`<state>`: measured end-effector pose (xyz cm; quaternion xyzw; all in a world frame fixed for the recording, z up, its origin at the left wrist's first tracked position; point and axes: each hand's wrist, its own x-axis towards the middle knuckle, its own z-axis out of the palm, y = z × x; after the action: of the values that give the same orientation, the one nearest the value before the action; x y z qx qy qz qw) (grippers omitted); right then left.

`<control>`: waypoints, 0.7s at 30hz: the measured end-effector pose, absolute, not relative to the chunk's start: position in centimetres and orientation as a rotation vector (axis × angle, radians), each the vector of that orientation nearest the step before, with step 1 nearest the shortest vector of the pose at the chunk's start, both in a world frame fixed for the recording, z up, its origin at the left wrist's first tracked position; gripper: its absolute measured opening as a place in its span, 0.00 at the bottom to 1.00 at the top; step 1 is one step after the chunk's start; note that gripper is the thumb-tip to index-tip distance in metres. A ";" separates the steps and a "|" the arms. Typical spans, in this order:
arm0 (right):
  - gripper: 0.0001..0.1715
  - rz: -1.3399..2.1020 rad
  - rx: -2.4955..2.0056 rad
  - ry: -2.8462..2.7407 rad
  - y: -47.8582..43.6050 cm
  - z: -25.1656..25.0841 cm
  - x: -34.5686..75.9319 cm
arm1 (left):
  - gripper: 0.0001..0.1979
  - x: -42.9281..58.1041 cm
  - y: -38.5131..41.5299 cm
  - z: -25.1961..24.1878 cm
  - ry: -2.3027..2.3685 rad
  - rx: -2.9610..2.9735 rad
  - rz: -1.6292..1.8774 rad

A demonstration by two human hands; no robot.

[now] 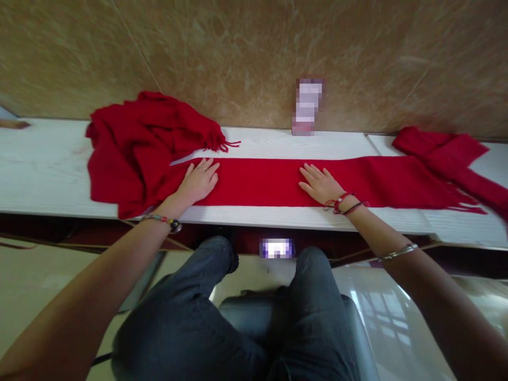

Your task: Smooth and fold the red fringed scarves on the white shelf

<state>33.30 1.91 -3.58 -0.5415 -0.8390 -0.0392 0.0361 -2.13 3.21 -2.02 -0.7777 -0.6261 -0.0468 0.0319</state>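
Head view: looking down on a white tabletop (pixel 47 174), with a red scarf (pixel 257 182) laid flat along it from left to right. On the left part of the scarf, a left hand (pixel 200 182), palm down, fingers loosely spread, gripping nothing. On the scarf right of the middle, a right hand (pixel 321 185), likewise palm down, fingers apart, free of any hold. Between both hands, smooth, straight cloth. At the left, heaped in loose folds, a pile of red cloth (pixel 146 148) with a fringe (pixel 222 143) toward the right; cannot tell whether joined to the flat scarf. By the scarf's right, fringed end, a folded red piece (pixel 440 148), trailing off to the right. On the far side, a brown marbled wall (pixel 238 53), and in front of it a pixelated item (pixel 308 106), too blurred to identify. Around the left wrist, a beaded bracelet (pixel 162 219); around the right, cord bracelets (pixel 343 202), with a silver bangle (pixel 398 253) farther up the forearm. On the near side, below the tabletop, dark jeans (pixel 190 317) on a dark seat (pixel 254 317)
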 end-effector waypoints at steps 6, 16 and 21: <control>0.33 -0.105 -1.640 -2.554 1.6 -3.5 33.5 | 0.24 3.6 2.9 -0.5 -1.807 -2.524 -0.303; 0.32 0.003 -1.604 -2.476 1.8 -3.3 33.6 | 0.27 7.6 1.1 -1.9 -1.754 -2.656 -0.011; 0.27 0.088 -1.213 -2.503 1.1 -2.6 33.5 | 0.27 7.4 1.2 -1.9 -1.729 -2.643 -0.010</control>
<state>33.46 1.13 -2.59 -0.4289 -0.8850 0.0312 0.1783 7.37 1.18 -1.90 -0.8367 -0.5476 -0.0030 -0.0084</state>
